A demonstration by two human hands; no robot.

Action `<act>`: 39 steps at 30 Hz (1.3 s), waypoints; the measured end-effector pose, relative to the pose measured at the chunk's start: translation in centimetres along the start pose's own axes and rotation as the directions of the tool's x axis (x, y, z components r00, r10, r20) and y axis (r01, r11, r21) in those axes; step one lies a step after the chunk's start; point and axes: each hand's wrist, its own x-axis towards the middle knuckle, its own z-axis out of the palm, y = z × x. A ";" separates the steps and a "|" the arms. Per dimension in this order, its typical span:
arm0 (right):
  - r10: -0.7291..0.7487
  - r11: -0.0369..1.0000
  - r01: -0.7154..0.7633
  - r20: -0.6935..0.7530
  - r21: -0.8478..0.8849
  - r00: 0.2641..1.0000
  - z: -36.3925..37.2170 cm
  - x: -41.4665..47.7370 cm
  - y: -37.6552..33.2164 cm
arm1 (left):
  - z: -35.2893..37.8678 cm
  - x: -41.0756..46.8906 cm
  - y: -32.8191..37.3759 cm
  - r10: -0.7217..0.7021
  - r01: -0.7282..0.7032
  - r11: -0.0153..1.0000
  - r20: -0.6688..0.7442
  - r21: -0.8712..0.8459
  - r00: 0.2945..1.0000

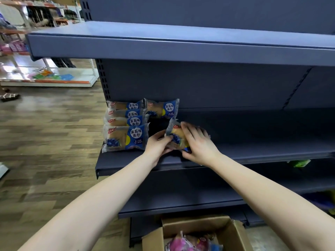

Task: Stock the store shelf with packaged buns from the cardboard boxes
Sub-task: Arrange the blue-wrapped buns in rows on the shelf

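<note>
From the head camera, both bare arms reach to the middle shelf (253, 147) of a dark blue store unit. The left hand (158, 143) and the right hand (198, 142) together grip one blue-wrapped bun pack (176, 135), tilted, just above the shelf board. To its left, four matching packs stand in a row (125, 127) front to back at the shelf's left end, and a fifth pack (161, 108) stands behind the held one against the back panel. Below, on the wooden floor (50, 142), one open cardboard box (208, 232) holds pink-wrapped packs (183, 244), probably several; the blur prevents a count.
</note>
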 end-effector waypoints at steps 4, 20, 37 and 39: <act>0.067 0.996 -0.063 0.066 -0.057 0.996 1.0 0.1 -0.2 | -0.4 -0.1 -0.3 0.007 -0.009 0.998 -0.031 -0.065 0.999; 0.216 0.971 -0.192 0.169 -0.144 0.962 2.7 7.9 2.8 | -9.4 -0.7 -0.8 0.631 -0.208 -0.301 0.358 0.931 0.688; 0.209 0.978 -0.208 0.208 -0.030 0.955 8.6 13.0 -0.3 | -10.7 -0.2 -1.8 0.616 -0.140 -0.223 0.251 0.965 0.746; 0.198 0.979 -0.206 0.243 0.008 0.950 8.7 13.2 -0.2 | -10.6 -0.2 -1.8 0.612 -0.133 -0.226 0.246 0.965 0.751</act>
